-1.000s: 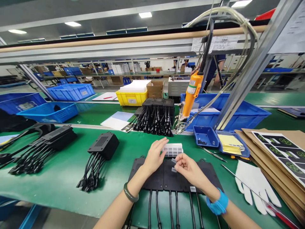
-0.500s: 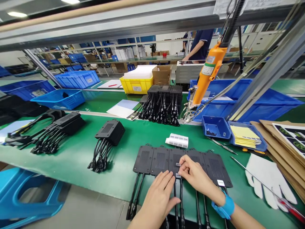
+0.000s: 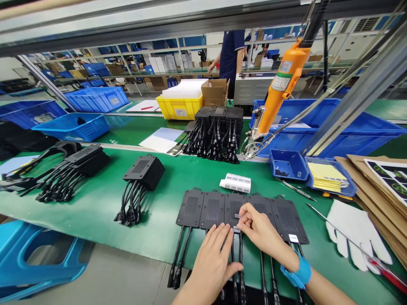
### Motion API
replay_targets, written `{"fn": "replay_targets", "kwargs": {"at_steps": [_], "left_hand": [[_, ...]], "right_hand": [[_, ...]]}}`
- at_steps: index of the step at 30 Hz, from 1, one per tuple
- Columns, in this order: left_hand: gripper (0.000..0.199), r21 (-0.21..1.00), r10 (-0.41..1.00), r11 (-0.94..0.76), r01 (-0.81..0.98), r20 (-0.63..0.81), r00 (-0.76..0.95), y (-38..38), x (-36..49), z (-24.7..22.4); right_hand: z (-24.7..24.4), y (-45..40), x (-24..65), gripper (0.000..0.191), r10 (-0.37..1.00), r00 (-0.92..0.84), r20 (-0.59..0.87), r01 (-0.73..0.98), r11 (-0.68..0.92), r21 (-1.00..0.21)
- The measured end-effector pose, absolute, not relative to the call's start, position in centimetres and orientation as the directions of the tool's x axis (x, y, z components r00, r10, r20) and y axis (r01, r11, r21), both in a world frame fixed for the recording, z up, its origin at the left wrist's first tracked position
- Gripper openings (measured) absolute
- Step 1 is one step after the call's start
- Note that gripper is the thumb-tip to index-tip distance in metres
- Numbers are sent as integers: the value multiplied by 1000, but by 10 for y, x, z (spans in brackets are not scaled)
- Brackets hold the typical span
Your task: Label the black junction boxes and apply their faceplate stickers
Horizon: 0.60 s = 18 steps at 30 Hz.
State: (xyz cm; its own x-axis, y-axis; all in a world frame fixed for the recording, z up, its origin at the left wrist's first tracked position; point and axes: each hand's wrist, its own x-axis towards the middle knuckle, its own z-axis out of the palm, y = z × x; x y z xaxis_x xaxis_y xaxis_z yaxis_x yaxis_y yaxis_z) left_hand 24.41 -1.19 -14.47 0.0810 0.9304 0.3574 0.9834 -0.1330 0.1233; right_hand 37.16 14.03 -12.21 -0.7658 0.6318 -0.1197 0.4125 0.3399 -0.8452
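Several flat black boxes with slotted lids and cables lie side by side in a row; the leftmost black box (image 3: 190,207) is fully in sight. My left hand (image 3: 212,258) rests flat over the lower edge of the middle boxes, fingers stretched out. Above the middle black box (image 3: 234,203), my right hand (image 3: 259,226) pinches a small grey label (image 3: 238,216) between thumb and fingers. Another small label (image 3: 236,229) shows just below, at the box's lower edge. A white label (image 3: 293,238) sits on the rightmost black box (image 3: 288,216). Behind the row lies a roll of labels (image 3: 237,183).
An orange electric screwdriver (image 3: 280,89) hangs at the right. Near it are a small blue bin (image 3: 288,165) of screws, tweezers (image 3: 297,189), a white glove (image 3: 358,237) and a long screwdriver (image 3: 346,237). Stacked black boxes (image 3: 219,114) stand behind. A co-worker (image 3: 231,55) stands beyond.
My view has shifted slightly. Both hands stay almost in place over the middle box, with the right still pinching the label. The co-worker in the background has moved left.
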Motion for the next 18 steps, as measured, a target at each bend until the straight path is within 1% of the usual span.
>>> {"fn": "replay_targets", "kwargs": {"at_steps": [5, 10, 13, 15, 16, 17, 18], "left_hand": [[79, 80, 943, -136, 987, 315, 104, -11, 246, -141], [75, 72, 941, -132, 989, 323, 103, -10, 247, -140], [78, 69, 946, -124, 990, 308, 97, -8, 247, -142], [79, 77, 951, -124, 989, 294, 97, -7, 247, -142], [77, 86, 953, -130, 988, 286, 101, -6, 247, -140], [72, 103, 956, -132, 986, 274, 100, -5, 246, -138], [60, 125, 961, -135, 983, 258, 100, -4, 244, -135]], "right_hand": [[-121, 138, 372, 15, 636, -762, -122, 424, 347, -837], [-122, 139, 371, 16, 637, -763, -111, 423, 362, -831], [-122, 139, 372, 17, 630, -772, -92, 419, 394, -818], [-121, 138, 375, 20, 619, -783, -57, 418, 457, -785], [-120, 136, 377, 23, 615, -788, -14, 411, 509, -756], [-120, 134, 380, 27, 603, -796, 45, 395, 575, -717], [-119, 131, 383, 32, 575, -811, 109, 370, 648, -665]]}}
